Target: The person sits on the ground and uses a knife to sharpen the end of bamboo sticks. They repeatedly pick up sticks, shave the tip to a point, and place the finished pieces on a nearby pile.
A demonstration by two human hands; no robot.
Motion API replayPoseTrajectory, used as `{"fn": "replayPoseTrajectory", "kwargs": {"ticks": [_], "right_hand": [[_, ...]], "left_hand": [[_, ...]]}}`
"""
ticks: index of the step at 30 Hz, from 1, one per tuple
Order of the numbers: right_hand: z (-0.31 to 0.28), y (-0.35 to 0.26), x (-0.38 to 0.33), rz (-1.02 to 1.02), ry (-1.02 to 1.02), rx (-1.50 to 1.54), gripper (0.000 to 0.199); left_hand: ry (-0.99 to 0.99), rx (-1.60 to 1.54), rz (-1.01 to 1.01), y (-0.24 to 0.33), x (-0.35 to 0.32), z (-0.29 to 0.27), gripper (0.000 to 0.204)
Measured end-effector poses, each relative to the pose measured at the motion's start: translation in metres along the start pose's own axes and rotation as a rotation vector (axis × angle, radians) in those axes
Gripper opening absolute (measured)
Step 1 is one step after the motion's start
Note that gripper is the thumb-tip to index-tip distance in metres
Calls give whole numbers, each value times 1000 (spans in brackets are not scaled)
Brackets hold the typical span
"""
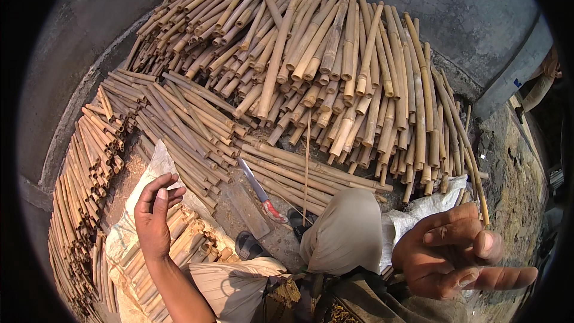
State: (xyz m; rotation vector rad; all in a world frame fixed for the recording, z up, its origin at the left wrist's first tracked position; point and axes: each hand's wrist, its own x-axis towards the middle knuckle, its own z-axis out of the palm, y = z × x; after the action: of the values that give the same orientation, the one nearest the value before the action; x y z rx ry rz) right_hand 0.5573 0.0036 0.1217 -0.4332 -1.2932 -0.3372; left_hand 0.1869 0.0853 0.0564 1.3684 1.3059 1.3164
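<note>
My left hand [156, 212] is raised over a pale sack, its fingers loosely bent and apart from the thumb, holding nothing. Short split bamboo pieces [190, 239] lie on that sack [156, 164] beneath it. At the right, close to the camera, my right hand [457, 251] is held up with its fingers apart and nothing in it. Between the hands, on the ground, rests a long knife [253, 180] with a red handle. Beside the knife lies a flat, greyish rectangular block [248, 210]. A thin stick [307, 161] stands near my knee.
A large heap of bamboo poles [335, 54] fills the far side against a grey wall [430, 0]. More bamboo [84, 185] is stacked along the left. A white sack [418, 215] lies at the right, beside rough ground [508, 161]. Part of another person [541, 87] shows at the far right.
</note>
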Motion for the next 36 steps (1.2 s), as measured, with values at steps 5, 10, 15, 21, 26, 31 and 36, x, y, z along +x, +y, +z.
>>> {"fn": "replayPoseTrajectory", "kwargs": {"ticks": [5,10,15,21,26,31,36], "right_hand": [[44,100,-58,1012,-948,117,66],[107,228,-175,1615,-897,-49,84],[162,271,-236,1942,-465,207,80],[181,288,-216,1899,-383,393,50],[156,281,-179,1728,-399,222,48],[133,314,-137,1644,-288,65,59],[109,322,-107,1100,-425,-307,82]], "left_hand": [[-29,-28,-52,-3,-4,13,30],[-91,-37,-28,-9,3,23,28],[-103,3,-41,-11,7,25,25],[-74,68,-72,-13,8,13,29],[-22,26,-61,-18,7,3,24],[-37,46,-50,-18,4,1,28],[-16,57,-29,-18,0,-2,30]]}}
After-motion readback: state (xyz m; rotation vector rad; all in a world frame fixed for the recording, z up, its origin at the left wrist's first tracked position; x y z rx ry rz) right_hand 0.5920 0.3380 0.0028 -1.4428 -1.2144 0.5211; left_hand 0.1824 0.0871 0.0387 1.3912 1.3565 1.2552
